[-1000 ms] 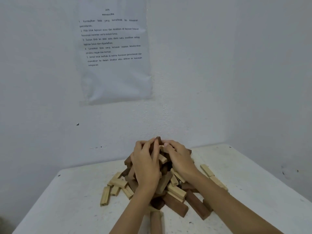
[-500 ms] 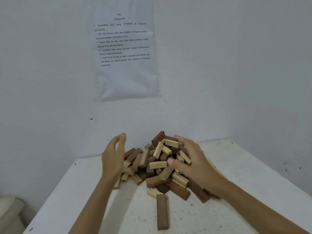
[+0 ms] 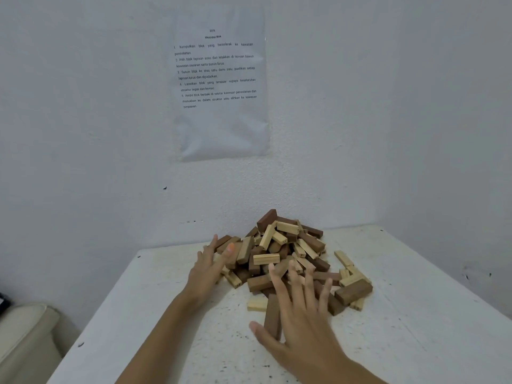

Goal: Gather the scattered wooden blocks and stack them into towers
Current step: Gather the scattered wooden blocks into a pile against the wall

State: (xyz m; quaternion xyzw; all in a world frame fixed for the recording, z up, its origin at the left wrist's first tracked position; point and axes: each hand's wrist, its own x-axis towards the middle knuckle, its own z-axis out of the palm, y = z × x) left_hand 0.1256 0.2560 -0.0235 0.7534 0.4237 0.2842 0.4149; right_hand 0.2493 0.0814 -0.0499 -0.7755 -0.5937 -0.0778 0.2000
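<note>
The pile of wooden blocks [image 3: 279, 256], dark and light mixed, lies unstacked on the white worktop [image 3: 171, 314] close to the wall. The left hand [image 3: 209, 266] is released, fingers straight at the pile's left edge. The right hand [image 3: 300, 325] is spread wide over the near edge, grasping nothing, a dark block [image 3: 273, 314] just beside its thumb.

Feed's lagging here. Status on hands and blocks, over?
Left hand open, at left edge of pile. Right hand open, fingers spread over near side. No tower yet, pile loose. Strays lie right of it.
</note>
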